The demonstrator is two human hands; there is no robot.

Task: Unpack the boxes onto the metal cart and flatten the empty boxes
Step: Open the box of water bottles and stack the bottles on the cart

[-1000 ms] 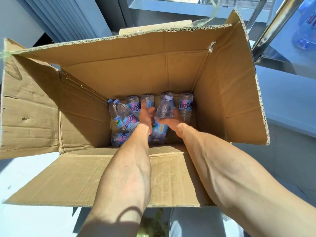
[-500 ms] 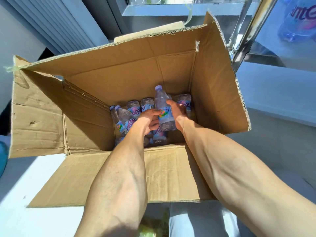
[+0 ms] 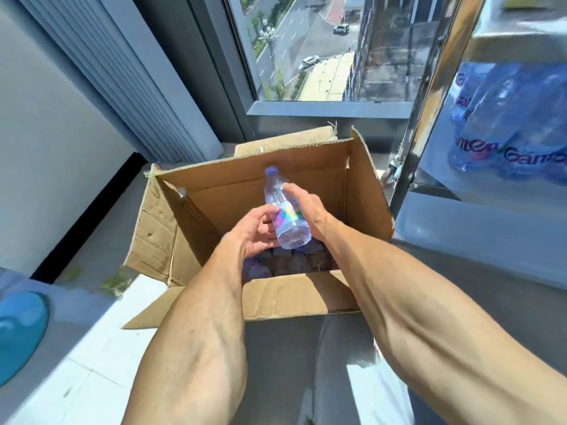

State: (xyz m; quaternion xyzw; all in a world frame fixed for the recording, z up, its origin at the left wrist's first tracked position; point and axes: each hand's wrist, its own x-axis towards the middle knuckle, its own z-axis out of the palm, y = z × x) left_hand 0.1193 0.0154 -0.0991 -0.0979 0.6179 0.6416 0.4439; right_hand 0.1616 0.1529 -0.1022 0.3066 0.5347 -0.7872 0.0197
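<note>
While the right hand (image 3: 302, 207) gripped a clear plastic water bottle (image 3: 283, 210) above the brown cardboard box (image 3: 365, 194), left hand (image 3: 251, 231) loosely cupped it; bottles remained inside, box unflattened.

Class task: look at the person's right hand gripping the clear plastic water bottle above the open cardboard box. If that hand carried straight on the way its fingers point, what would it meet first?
Probably the left hand, close beside the bottle; depth is unclear.
</note>
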